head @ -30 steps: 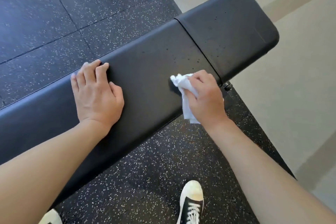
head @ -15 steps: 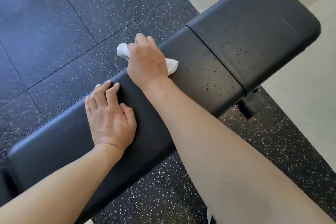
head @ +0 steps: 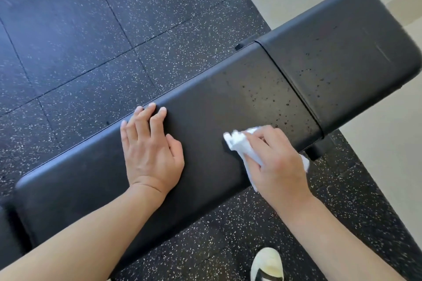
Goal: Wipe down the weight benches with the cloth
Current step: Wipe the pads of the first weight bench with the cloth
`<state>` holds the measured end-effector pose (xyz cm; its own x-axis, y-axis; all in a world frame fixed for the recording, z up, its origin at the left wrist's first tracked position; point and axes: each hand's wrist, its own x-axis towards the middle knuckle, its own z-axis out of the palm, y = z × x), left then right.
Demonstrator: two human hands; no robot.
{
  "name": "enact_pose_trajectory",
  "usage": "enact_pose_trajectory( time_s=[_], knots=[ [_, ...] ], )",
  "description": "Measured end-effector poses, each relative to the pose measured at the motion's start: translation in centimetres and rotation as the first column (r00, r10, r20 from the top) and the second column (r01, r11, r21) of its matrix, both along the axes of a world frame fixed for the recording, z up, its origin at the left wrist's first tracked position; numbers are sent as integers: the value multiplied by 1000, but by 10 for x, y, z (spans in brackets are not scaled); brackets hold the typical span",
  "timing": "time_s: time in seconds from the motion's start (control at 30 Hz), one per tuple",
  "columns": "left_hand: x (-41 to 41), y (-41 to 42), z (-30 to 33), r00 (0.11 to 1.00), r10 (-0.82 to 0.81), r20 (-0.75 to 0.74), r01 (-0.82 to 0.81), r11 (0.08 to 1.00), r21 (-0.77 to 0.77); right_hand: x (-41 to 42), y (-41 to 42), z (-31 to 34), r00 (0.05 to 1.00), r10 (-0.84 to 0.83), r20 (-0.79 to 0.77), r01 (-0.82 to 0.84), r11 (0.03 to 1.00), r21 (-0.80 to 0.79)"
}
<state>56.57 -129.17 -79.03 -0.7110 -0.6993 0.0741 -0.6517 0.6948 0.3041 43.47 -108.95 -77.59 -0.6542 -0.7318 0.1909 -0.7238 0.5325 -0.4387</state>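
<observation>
Back near-side, right hand (head: 277, 162) presses cloth (head: 242, 146) on bench (head: 205, 121).

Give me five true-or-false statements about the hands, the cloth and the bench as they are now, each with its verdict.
1. The right hand grips a white cloth against the long pad. True.
2. The left hand holds a spray bottle. False: it rests flat on the long pad, fingers straight, holding nothing.
3. Droplets speckle the long pad near the seam with the short pad. True.
4. The cloth lies on the short pad. False: it is on the long pad, short of the seam.
5. The bench stands on carpet. False: it stands on dark speckled floor tiles.
</observation>
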Motion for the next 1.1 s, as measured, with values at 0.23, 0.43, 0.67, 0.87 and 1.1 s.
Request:
enact_pose_trajectory(
  time_s=[0.23, 0.43, 0.67, 0.87, 1.1],
  knots=[
    [1, -1, -5, 1000, 4, -6, -4, 999, -40, -72, -159, -2, 995, -96, 22, 96, 995, 28],
    [3, -4, -3, 1000, -2, -20, 1, 1000, -31, -73, -168, -4, 1000, -12, -24, 14, 996, 88],
    [5, -6, -6, 1000, -1, -26, 1, 1000, 13, 19, -40, -1, 998, 19, 66, -17, 999, -29],
    [6, -5, -4, 1000, -8, -11, 8, 999, 52, 1, -61, -1, 997, 83, -6, -83, 997, 5],
    [6, -8, -6, 1000, -13, -1, 13, 998, 65, -45, -197, -2, 1000, -23, -11, 23, 994, 103]
  ],
)
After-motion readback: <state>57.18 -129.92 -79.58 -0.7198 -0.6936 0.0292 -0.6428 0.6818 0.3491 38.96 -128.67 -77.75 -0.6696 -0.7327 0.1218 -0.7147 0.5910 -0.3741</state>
